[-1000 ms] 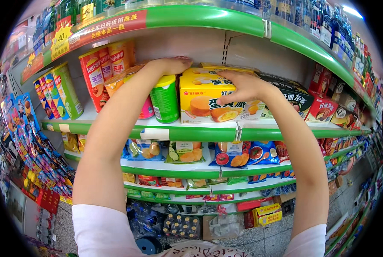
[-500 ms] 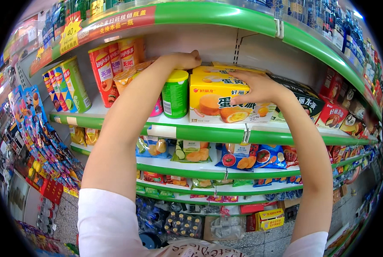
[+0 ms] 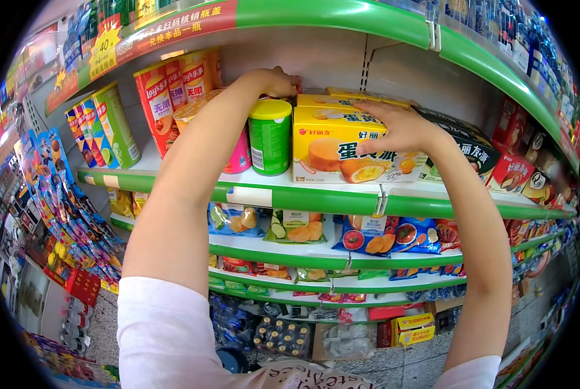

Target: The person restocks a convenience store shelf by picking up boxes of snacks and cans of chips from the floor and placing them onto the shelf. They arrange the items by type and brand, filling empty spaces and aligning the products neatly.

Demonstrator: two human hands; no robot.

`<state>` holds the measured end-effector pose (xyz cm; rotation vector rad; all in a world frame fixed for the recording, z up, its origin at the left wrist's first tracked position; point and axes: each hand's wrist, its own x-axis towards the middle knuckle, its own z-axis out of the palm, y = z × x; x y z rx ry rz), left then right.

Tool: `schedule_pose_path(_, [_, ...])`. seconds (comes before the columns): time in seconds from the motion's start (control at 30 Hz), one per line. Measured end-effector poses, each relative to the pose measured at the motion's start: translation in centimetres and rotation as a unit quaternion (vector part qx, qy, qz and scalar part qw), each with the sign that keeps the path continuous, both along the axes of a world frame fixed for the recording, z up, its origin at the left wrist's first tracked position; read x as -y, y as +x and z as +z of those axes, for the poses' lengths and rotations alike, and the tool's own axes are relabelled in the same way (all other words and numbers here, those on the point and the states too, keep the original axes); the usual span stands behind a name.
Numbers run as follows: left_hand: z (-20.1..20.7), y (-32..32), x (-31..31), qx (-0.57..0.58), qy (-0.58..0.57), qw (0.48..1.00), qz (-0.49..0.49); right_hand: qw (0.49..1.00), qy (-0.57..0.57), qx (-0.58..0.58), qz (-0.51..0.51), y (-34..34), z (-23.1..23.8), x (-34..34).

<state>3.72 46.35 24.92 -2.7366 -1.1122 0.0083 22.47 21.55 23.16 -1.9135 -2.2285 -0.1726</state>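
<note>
My left hand (image 3: 276,82) reaches to the back of the shelf behind a green canister with a yellow lid (image 3: 270,137). Its fingers bend downward and are mostly hidden; a sliver of red shows beside them, too little to name. A pink canister (image 3: 238,154) stands partly behind my left forearm. My right hand (image 3: 410,129) rests with spread fingers over the top and front of a yellow snack cake box (image 3: 332,152). Another yellow box (image 3: 368,94) shows behind that one. To its right is a dark green box (image 3: 462,146).
Red chip canisters (image 3: 154,107) and slim canisters (image 3: 111,123) stand at the left. Red boxes (image 3: 512,172) fill the right end. A green-edged shelf (image 3: 342,14) with bottles overhangs my hands. Chip bags (image 3: 361,235) lie on lower shelves; bottle packs (image 3: 280,337) are below.
My left hand has shifted slightly left and down behind the green canister, its fingers now lower. The right hand stays on the yellow box, and the view has shifted a little.
</note>
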Motion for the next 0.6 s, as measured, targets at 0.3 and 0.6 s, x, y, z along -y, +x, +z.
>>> schedule_pose_path(0.3, [0.8, 0.3, 1.7, -0.013, -0.01, 1.0, -0.001, 1.0, 0.005, -0.02, -0.002, 0.4, -0.3, -0.3])
schedule_pose_path(0.6, [1.1, 2.4, 2.1, 0.029, -0.041, 0.998, 0.026, 1.0, 0.004, -0.013, -0.019, 0.2, -0.3, 0.0])
